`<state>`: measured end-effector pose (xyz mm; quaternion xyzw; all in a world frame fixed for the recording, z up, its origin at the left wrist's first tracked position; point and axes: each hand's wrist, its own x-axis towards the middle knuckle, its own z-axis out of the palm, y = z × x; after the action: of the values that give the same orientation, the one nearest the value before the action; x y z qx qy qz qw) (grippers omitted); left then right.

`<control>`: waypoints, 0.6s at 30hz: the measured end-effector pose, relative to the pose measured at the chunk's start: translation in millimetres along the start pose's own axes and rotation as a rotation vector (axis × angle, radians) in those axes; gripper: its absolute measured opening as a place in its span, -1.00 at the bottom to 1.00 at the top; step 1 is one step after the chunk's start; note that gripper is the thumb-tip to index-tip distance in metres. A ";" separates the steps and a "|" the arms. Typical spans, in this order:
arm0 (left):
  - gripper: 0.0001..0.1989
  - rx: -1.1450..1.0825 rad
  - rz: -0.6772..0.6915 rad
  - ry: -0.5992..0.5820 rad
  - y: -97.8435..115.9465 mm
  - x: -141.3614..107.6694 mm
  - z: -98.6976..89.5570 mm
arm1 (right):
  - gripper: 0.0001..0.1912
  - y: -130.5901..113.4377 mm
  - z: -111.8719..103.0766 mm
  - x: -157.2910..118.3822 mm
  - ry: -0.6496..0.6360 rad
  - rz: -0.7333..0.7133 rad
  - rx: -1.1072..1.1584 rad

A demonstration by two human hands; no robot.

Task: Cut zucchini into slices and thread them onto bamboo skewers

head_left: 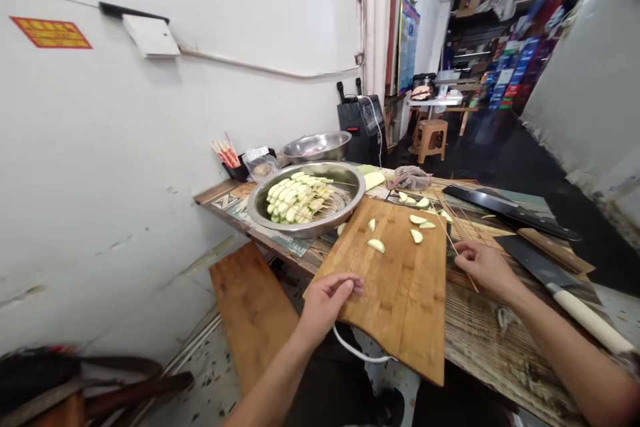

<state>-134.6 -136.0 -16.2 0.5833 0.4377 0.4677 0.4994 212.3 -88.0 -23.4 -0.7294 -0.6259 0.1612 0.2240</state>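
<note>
My right hand (483, 267) pinches a thin bamboo skewer (451, 240) just beyond the right edge of a wooden cutting board (395, 293). Over the board's near left side, my left hand (333, 300) is held with its fingers loosely bent and nothing visible in them. Several half-moon zucchini slices lie on the board, one slice (376, 245) nearest my left hand and another slice (417, 236) farther right. Left of the board, a wide metal basin (306, 228) holds a pile of skewered slices (297, 197). Loose skewers (467, 223) rest on the table by my right hand.
A cleaver (535, 260) with a pale handle and a long dark knife (510, 210) lie at the right. Behind the basin are a second metal bowl (317, 145), a plastic bag (260, 163) and a black speaker (363, 123). A grey cloth (410, 177) lies beyond the board.
</note>
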 end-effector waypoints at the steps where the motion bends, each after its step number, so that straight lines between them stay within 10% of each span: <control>1: -0.68 0.062 0.010 -0.007 4.4 4.7 -0.6 | -0.64 -1.2 7.3 -3.5 0.026 -0.014 0.030; 6: -0.40 0.718 0.238 -0.188 20.9 55.6 7.0 | -0.54 -3.9 27.2 -11.4 0.139 -0.023 0.124; 10: -0.23 1.024 0.117 -0.219 10.1 106.2 30.2 | -0.53 -4.4 29.6 -14.8 0.207 -0.008 0.179; 18: -0.28 0.847 0.015 -0.097 -9.0 136.0 93.7 | -0.53 -2.2 32.2 -13.6 0.267 -0.002 0.295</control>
<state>-18.5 -18.2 -16.4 0.7613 0.5632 0.2222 0.2320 191.6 -97.1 -50.1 -0.7031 -0.5610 0.1529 0.4093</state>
